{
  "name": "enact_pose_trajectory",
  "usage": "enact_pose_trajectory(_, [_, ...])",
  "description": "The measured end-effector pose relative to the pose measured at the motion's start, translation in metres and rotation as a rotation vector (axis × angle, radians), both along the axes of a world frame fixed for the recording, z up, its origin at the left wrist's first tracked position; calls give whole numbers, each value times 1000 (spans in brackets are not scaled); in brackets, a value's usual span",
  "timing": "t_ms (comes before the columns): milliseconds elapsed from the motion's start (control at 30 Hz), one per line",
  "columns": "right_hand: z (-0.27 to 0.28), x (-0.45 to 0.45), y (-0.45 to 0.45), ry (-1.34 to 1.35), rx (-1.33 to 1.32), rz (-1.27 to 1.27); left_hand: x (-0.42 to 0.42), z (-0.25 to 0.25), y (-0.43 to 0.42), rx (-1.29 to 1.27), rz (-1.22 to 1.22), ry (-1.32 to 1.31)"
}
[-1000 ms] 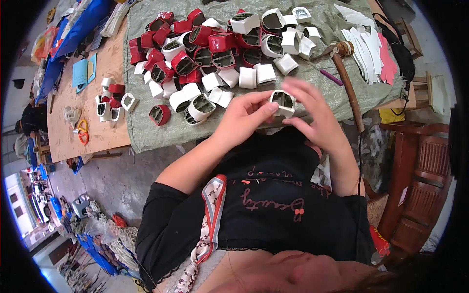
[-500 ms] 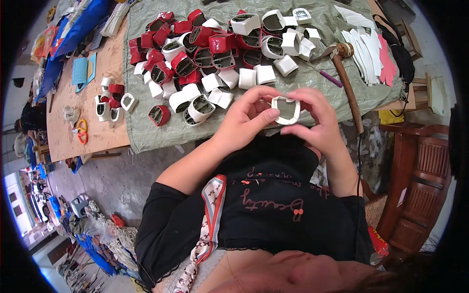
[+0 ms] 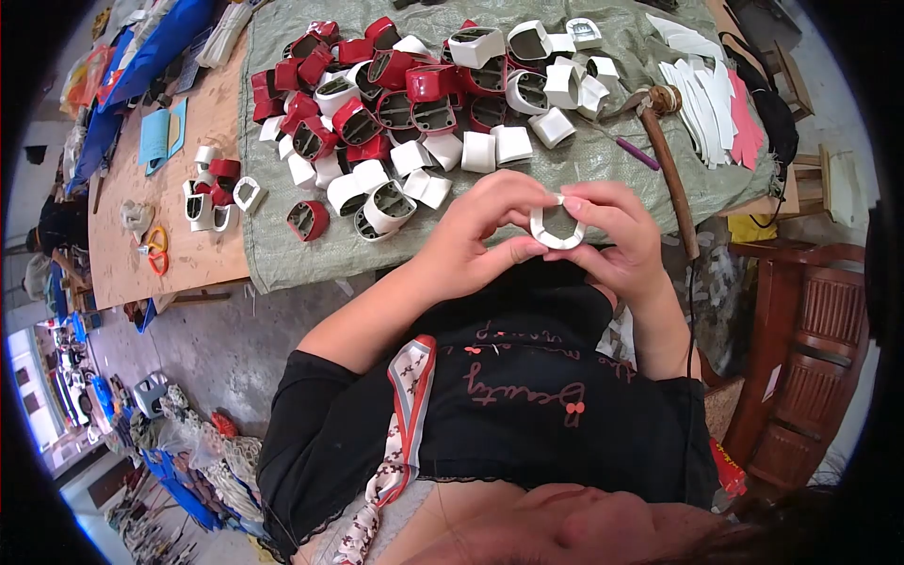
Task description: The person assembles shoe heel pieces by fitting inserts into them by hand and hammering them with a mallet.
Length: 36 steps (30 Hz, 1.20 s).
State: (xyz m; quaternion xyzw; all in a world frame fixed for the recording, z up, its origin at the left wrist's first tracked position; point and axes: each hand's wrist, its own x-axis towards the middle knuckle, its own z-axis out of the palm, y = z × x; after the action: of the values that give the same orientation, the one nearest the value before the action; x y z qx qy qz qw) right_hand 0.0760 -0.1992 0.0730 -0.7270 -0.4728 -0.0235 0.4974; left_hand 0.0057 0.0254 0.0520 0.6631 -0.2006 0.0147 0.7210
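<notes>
Between both hands, just off the table's near edge, is a white-covered shoe heel [image 3: 539, 230], its hollow end facing up and its white rim folded inward. My left hand [image 3: 485, 224] grips its left side, thumb low on the rim and fingers curled behind. On the right side, my right hand [image 3: 617, 234] pinches it, thumb on the upper rim and fingers beneath. Beyond the hands lies a heap of red heels [image 3: 433, 85] and white heels [image 3: 513, 144]. One red heel [image 3: 307, 220] sits apart at the heap's near left.
Green woven sheeting [image 3: 268, 268] covers the table. At right lie a wooden-handled hammer [image 3: 670, 179], a purple stick [image 3: 637, 153], white strips [image 3: 695, 108] and pink strips [image 3: 749, 132]. Orange-handled scissors [image 3: 158, 252] and a blue notebook [image 3: 153, 141] are at left. A wooden chair [image 3: 810, 330] stands right.
The white heel has turned and tilted in my hands. My right thumb has come onto its upper rim, and the right fingers have closed in underneath. My left hand keeps its grip.
</notes>
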Motion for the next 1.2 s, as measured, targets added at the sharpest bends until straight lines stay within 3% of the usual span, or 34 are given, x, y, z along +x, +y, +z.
enact_pose_trajectory(33, [1,2,0,-48,-2,-10,-1,1,-3,-155,-10,65])
enact_pose_trajectory(233, [12,0,11,-138,8,-22,-4,14,-3,-292,-4,245])
enact_pose_trajectory(333, [18,-10,21,201,90,-139,-3,6,-3,-275,16,207])
enact_pose_trajectory(467, [12,-13,25,304,-99,-146,-2,8,-4,-79,180,111])
enact_pose_trajectory(533, [0,-10,26,344,-80,-117,-2,20,0,224,232,-32])
enact_pose_trajectory(700, [-29,-14,24,647,101,-251,1,66,33,370,218,48])
enact_pose_trajectory(767, [-44,-18,22,576,91,-293,16,84,72,469,465,-28])
enact_pose_trajectory(833, [-62,-22,20,443,70,-400,49,94,128,746,669,-252])
enact_pose_trajectory(900, [-83,-24,23,433,108,-471,91,96,196,1044,859,-302])
enact_pose_trajectory(967, [-106,-28,24,428,142,-548,138,76,281,1231,975,-155])
enact_pose_trajectory(1033, [-124,-30,22,231,60,-571,177,49,363,1408,1098,39])
enact_pose_trajectory(1100, [-119,-30,31,229,52,-619,202,51,394,1549,1227,289])
enact_pose_trajectory(1200, [-131,-28,36,134,39,-722,242,29,434,1612,1274,129])
